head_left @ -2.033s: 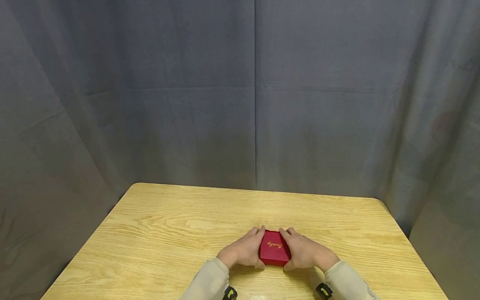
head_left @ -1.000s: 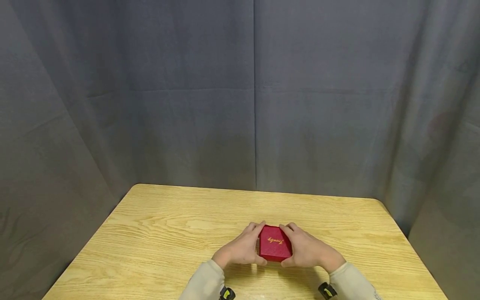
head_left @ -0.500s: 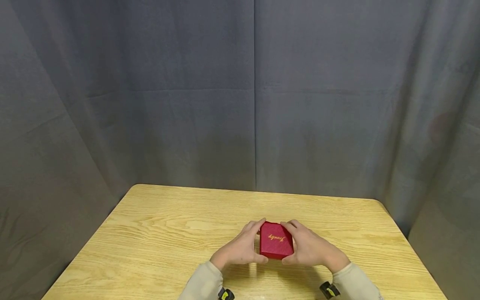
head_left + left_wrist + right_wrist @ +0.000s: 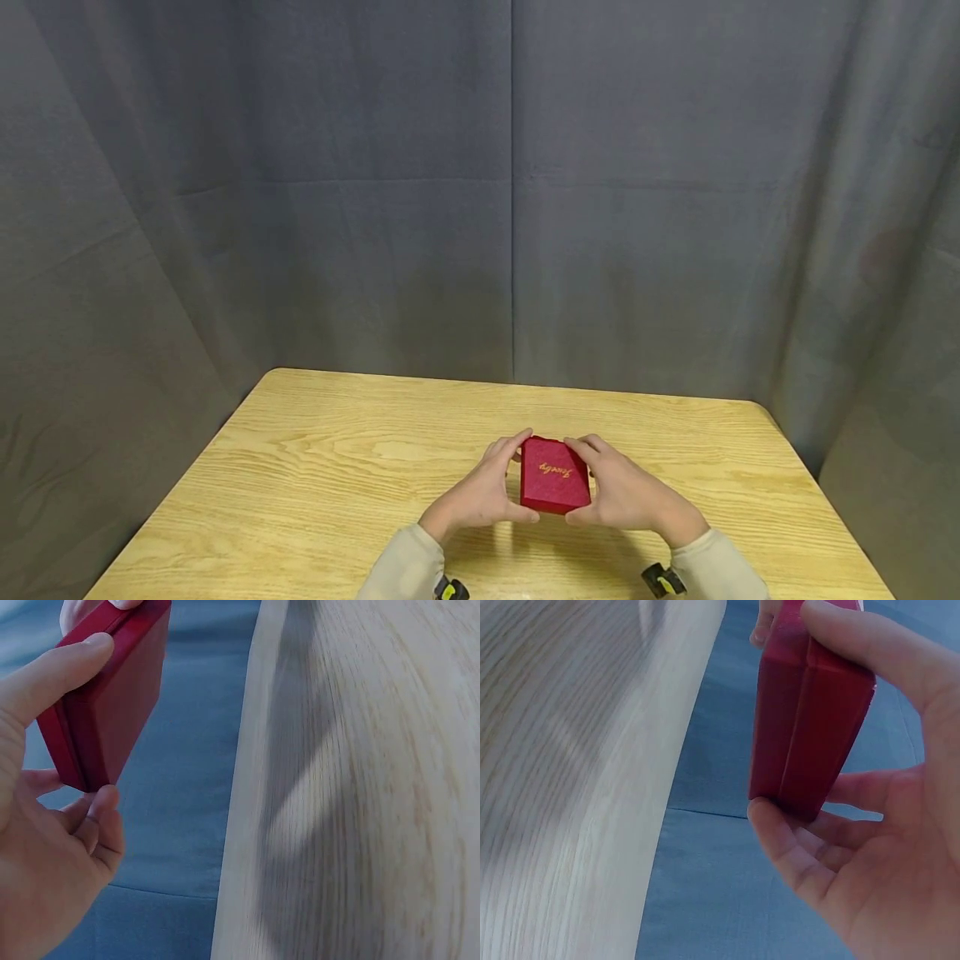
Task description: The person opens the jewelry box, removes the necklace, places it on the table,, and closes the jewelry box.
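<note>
Between my two hands is a small square red jewelry box (image 4: 553, 479), its lid marked "Jewelry" in gold lettering. The box is held up over the table, with its lid seam running along the side in both wrist views. My left hand (image 4: 486, 490) grips its left side, the thumb on the near edge and fingers at the far corner. From the other side, my right hand (image 4: 626, 492) holds it the same way. In the left wrist view, the left thumb (image 4: 71, 671) lies across the seam. The right fingertips (image 4: 769, 814) support a corner in the right wrist view.
A light wood-grain table (image 4: 360, 467) lies beneath the hands, with rounded far corners. Grey-blue curtains (image 4: 375, 208) hang behind it and along both sides. A black band (image 4: 663, 581) shows at the right wrist, and another black band (image 4: 452, 588) at the left.
Both hands have raised the jewelry box off the table and moved it slightly forward, a little to the right. The fingers have stayed at its sides.
</note>
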Motion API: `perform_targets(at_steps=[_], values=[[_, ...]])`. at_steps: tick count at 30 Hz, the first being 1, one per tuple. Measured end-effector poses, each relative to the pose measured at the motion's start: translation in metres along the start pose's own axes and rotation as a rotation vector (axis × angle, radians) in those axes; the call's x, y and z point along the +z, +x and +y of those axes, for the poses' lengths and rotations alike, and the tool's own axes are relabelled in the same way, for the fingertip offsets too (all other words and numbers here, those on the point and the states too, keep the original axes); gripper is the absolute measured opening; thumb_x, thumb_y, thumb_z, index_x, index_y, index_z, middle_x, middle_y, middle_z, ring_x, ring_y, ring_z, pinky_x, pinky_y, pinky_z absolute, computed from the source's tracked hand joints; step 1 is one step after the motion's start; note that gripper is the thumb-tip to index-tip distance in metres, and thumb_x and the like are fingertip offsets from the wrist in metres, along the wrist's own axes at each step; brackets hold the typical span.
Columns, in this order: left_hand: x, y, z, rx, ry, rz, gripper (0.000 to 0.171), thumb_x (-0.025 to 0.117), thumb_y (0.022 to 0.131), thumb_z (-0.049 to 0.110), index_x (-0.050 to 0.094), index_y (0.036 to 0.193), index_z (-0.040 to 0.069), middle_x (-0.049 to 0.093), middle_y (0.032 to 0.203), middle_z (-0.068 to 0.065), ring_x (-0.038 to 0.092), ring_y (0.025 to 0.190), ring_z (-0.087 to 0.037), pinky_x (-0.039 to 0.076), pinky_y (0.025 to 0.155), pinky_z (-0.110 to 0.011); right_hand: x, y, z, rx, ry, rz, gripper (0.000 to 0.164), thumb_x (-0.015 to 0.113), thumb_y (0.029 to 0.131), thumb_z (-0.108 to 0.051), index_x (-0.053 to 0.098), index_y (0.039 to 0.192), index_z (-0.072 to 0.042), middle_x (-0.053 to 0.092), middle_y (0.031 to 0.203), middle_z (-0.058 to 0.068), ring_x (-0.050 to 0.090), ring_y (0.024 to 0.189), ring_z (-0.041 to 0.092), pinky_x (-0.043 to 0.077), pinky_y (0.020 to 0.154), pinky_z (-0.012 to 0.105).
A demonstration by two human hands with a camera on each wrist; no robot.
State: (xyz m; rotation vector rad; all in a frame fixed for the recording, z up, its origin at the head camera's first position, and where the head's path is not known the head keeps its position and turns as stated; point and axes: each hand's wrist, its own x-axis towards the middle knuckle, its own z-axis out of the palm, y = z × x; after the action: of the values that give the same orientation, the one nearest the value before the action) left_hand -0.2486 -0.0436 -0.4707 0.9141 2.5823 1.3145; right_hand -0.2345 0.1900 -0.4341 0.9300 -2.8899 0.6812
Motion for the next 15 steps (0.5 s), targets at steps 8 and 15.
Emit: perform_targets(at_steps=[8,15], values=[[0.0,-0.001,0.0,0.029,-0.002,0.036,0.107,0.088,0.066,0.022,0.021,0.15,0.019,0.041,0.131,0.004,0.04,0.118,-0.013,0.038,0.099,-0.041,-0.0019,-0.0001,-0.0022,-0.006,-0.003,0.016,0.09,0.084,0.064,-0.039,0.045,0.133,0.005,0.052,0.111,0.001,0.053,0.091,0.01,0.05,0.075,0.031],[-0.0014,-0.0004,0.0004,0.039,0.019,0.049,0.106,0.088,0.066,0.021,0.024,0.149,0.017,0.043,0.129,0.002,0.042,0.116,-0.016,0.04,0.097,-0.039,-0.0016,-0.0001,-0.0027,-0.018,-0.01,0.029,0.089,0.084,0.065,-0.039,0.046,0.133,0.005,0.052,0.112,0.001,0.054,0.093,0.011,0.051,0.076,0.032]])
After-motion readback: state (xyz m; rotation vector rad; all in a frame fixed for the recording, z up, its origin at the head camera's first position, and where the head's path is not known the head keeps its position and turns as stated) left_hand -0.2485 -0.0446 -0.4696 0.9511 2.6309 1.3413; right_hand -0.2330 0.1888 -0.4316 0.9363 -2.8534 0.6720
